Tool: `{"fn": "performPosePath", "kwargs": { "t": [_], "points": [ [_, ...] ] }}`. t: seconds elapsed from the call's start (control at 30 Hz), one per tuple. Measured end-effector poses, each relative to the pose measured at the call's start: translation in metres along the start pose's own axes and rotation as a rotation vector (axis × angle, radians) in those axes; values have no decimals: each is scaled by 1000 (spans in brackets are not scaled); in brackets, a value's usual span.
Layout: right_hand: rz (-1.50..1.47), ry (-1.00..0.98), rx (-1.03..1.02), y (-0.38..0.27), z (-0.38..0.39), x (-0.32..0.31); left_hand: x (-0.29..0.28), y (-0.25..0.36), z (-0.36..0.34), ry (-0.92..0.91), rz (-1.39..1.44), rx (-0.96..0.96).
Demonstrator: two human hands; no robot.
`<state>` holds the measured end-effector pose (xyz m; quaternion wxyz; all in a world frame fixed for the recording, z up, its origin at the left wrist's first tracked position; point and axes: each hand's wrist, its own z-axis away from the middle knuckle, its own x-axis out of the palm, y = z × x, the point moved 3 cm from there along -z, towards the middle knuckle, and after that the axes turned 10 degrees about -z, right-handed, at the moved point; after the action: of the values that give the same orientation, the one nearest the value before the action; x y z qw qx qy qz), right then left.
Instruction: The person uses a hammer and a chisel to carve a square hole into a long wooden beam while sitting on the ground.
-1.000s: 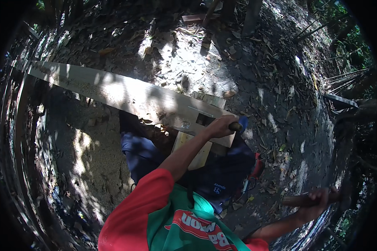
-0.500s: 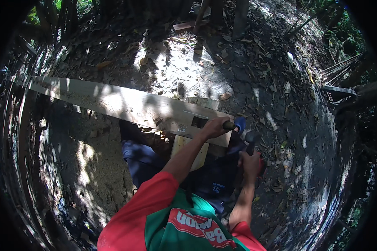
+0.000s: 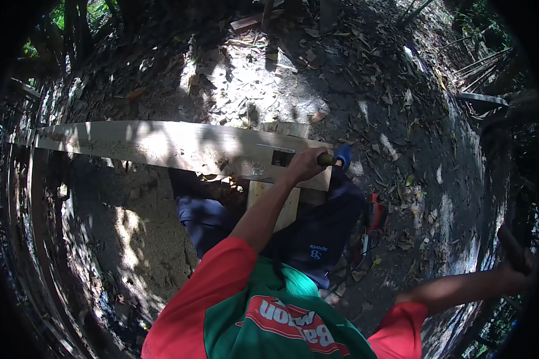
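Note:
A long pale wooden board (image 3: 161, 143), narrowing toward the left, lies across a short timber piece (image 3: 272, 200). Near its right end is a rectangular cut opening (image 3: 281, 158). My left hand (image 3: 304, 164) grips a dark, round-handled tool (image 3: 326, 159), probably a chisel, at the board just right of the opening; its blade is hidden. My right hand (image 3: 518, 268) is out at the far right, closed on a dark-handled striking tool (image 3: 510, 242), with its head hard to make out.
My legs in dark trousers (image 3: 317, 239) straddle the timber, with a blue sandal (image 3: 343, 154) beyond the board's right end. A red-and-black power tool (image 3: 376, 212) lies on the leaf-covered ground (image 3: 413, 149) at right. Sticks and branches (image 3: 479, 69) lie at the upper right.
My right hand swung inward toward the tool in my left hand half a second ago and is now far out right again. My left hand keeps its grip while the view has shifted slightly.

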<state>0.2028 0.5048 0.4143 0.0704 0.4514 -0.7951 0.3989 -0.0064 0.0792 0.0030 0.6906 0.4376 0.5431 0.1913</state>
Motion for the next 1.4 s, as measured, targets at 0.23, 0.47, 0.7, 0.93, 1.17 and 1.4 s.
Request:
{"fn": "performPosePath", "kwargs": {
  "t": [0.23,0.47,0.7,0.93,1.17,1.4],
  "points": [
    [542,-455,1415,209,455,62,15,-35,-4,2,-67,85],
    [725,-131,916,108,227,-44,19,-25,-8,-14,-76,16],
    [175,-30,276,-60,-44,-69,13,-19,-2,-55,-108,3],
    [469,135,313,135,231,31,22,-11,-7,-28,-92,36],
    [807,-642,888,168,341,-5,18,-29,-7,-15,-149,20],
    [496,20,277,-55,3,-33,22,-16,-6,-87,-141,19]
  ]
}}
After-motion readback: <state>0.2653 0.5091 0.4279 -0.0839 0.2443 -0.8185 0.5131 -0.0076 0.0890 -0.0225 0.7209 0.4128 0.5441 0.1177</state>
